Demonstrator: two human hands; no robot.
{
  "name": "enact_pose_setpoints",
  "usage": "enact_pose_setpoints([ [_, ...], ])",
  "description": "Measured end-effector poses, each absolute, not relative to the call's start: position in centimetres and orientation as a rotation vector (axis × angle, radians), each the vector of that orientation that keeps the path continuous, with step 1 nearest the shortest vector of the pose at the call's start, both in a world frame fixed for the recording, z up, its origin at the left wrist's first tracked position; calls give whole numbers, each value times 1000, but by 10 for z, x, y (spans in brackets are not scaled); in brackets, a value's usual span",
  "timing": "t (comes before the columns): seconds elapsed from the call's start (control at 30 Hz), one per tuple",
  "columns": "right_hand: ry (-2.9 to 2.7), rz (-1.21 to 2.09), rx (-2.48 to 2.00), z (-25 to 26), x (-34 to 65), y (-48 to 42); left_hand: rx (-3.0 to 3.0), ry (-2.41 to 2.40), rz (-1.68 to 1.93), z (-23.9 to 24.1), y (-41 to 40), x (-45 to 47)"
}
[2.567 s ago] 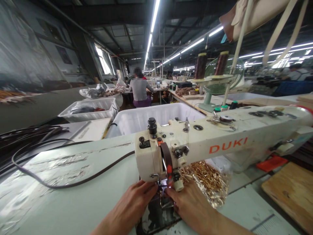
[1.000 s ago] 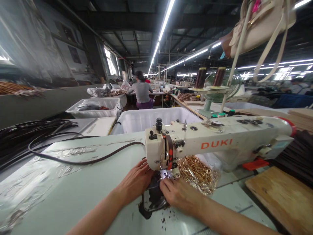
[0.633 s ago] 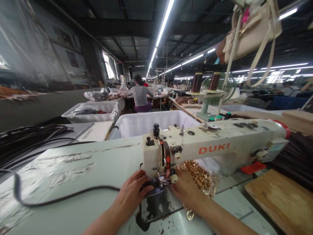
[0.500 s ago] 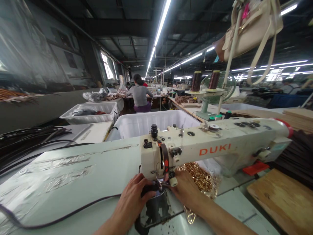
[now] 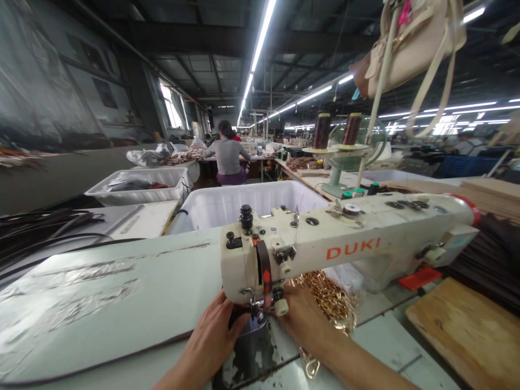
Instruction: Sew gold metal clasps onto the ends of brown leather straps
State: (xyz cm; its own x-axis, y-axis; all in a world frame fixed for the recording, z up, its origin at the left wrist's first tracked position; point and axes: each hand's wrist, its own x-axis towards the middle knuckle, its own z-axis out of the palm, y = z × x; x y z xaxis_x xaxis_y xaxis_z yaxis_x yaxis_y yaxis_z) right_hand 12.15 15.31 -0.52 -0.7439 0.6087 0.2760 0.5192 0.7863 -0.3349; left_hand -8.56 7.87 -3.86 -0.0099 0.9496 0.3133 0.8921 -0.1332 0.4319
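Fingers (image 5: 223, 311) of our left hand (image 5: 213, 338) press together on the dark strap (image 5: 122, 356) at the DUKI sewing machine's (image 5: 345, 244) presser foot (image 5: 255, 311). Our right hand's (image 5: 303, 319) fingertips hide under the head, so we cannot tell their grip. Most of the strap trails left across the table (image 5: 122, 281), seemingly unsewn.

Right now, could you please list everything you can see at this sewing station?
sewing machine: one, cream, orange lettering, on the table
table: one, pale green, foreground
strap: one, dark, table's near left edge
bag of fittings: one, gold in clear plastic, under the machine arm
bins: two, white, beyond the table
thread cones: two, brown, behind the machine
fan: one, green, behind the cones
handbag: one, beige, hanging upper right
wooden board: one, tan, lower right
co-worker: one, grey top, seated far back
left hand: at the needle
right hand: at the needle, before the bag
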Motion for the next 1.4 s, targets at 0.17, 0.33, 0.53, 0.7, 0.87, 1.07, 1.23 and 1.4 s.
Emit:
enact_pose_setpoints([
  [0.17, -2606, 355, -853, -5, 121, 154, 2113, 1992, 831, -36, 80, -85],
  [0.33, -2574, 333, -852, -9, 122, 154, 2087, 1990, 828, -35, 81, -84],
  [0.53, -2566, 372, -844, -9, 123, 155, 2040, 1990, 821, -35, 82, -85],
  [0.7, -2594, 368, -845, -7, 123, 155, 2025, 1950, 810, -33, 84, -84],
  [0.87, -2625, 344, -845, -7, 122, 156, 2002, 1925, 800, -31, 88, -86],
  [1.07, -2622, 325, -947, -4, 122, 153, 1944, 1944, 697, -18, 75, -83],
  [1.23, -2677, 104, -1059, -3, 113, 139, 1750, 1688, 558, -7, 55, -68],
  [1.4, -2745, 27, -1048, 2, 106, 130, 1702, 1919, 645, -12, 68, -77],
])
